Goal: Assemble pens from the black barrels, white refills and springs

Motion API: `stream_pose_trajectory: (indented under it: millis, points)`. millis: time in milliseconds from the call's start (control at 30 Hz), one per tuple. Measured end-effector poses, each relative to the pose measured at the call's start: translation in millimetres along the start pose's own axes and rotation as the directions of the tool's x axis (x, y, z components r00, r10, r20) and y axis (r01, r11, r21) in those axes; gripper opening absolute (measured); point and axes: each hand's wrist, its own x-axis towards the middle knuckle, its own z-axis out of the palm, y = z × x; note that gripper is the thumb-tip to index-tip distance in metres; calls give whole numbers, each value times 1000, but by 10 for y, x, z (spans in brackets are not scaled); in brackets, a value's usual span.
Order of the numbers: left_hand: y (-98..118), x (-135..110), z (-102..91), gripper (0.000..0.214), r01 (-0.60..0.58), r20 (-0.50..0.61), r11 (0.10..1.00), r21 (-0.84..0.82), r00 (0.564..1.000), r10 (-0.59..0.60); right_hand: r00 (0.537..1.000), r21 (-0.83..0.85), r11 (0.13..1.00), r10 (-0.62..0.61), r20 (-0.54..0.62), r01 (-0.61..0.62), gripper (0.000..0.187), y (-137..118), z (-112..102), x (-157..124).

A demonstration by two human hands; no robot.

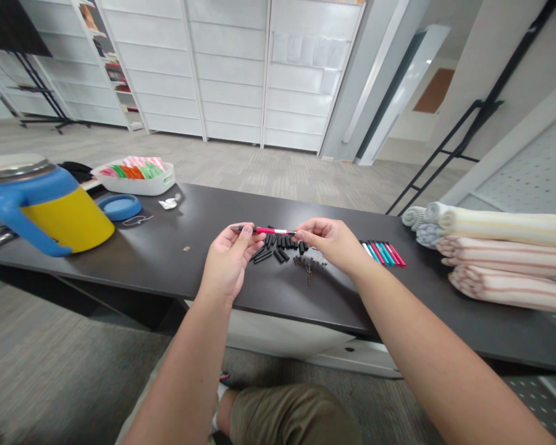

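Both hands hold a red pen (269, 231) level above the dark table (167, 259). My left hand (229, 256) pinches its dark tip end between thumb and fingers. My right hand (331, 243) grips the other end with closed fingers. Just beyond the pen, several small black pen parts (278, 247) lie scattered on the table, with a cluster of tiny dark pieces (308, 264) beside them. A row of several red, teal and white pens (383, 253) lies to the right of my right hand.
A yellow jug with blue handle (50, 207) stands at the left, a blue lid (119, 207) beside it. A white tray of coloured packets (136, 175) sits behind. Rolled striped towels (495, 253) are stacked at the right. My knee (287, 414) is below the table edge.
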Motion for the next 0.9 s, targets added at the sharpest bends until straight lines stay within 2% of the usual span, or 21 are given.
stream_pose_trajectory:
  millis: [200,367,467,567,767,900]
  points:
    - [-11,-13,11,35,-21,-7,999,27,1000,22,999,-177,983,-40,-4,39,40,23,-4,-4]
    - [-29,-1,-5,35,-48,-17,998,33,999,48,997,-129,989,-62,37,66,32,36,16,-15]
    - [-34,2,-8,35,-50,-16,998,39,999,51,993,-259,959,-106,51,116,26,16,16,-19]
    - [-32,-5,2,36,-50,-15,997,54,999,51,987,-357,921,-133,88,156,27,-8,7,-24]
    - [-28,-16,22,38,-56,-12,995,84,998,57,981,-405,897,-130,141,177,26,-32,-10,-42]
    - [-39,-11,9,38,-54,-3,994,91,999,54,963,-411,878,-170,209,244,36,-62,-12,-52]
